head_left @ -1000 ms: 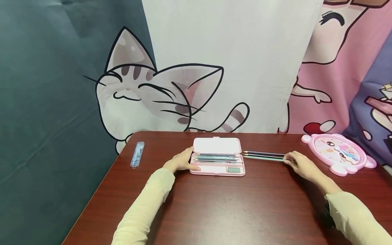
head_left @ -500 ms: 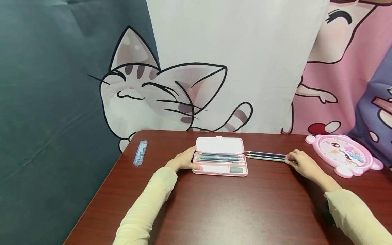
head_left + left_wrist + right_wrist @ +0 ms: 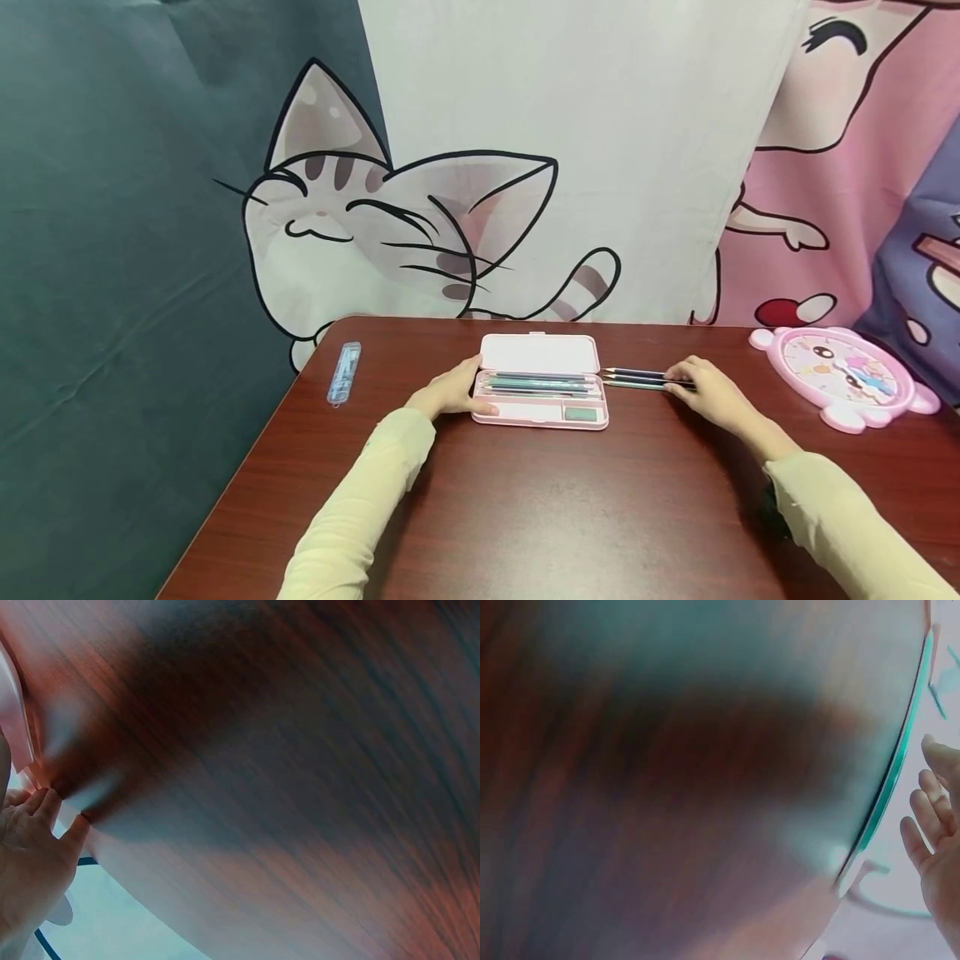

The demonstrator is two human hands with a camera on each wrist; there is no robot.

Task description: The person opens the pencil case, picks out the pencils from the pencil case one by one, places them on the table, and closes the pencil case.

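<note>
An open pink pencil case (image 3: 517,424) lies on the table with its white-lined lid (image 3: 538,354) folded back. Several pencils (image 3: 540,387) fill its rear compartment, and a green eraser (image 3: 581,414) sits at front right. My left hand (image 3: 450,390) holds the case's left end, thumb over the front rim and fingers behind. In the left wrist view those fingers (image 3: 46,806) touch down beside the case. Right of the case lie loose pencils (image 3: 633,379), tips pointing left. Over their far ends is my right hand (image 3: 708,392); the right wrist view shows its fingers (image 3: 928,814) loosely bent, apart from a green pencil (image 3: 891,776).
A narrow clear-blue case (image 3: 344,373) lies at the left of the brown table (image 3: 555,508). A pink animal-shaped clock (image 3: 843,375) lies at the right, beyond my right hand. A cartoon-printed curtain (image 3: 637,167) hangs behind the table's back edge.
My right hand has slid left along the loose pencils, which stay in place. My left hand keeps its hold on the pencil case. The head view has shifted slightly.
</note>
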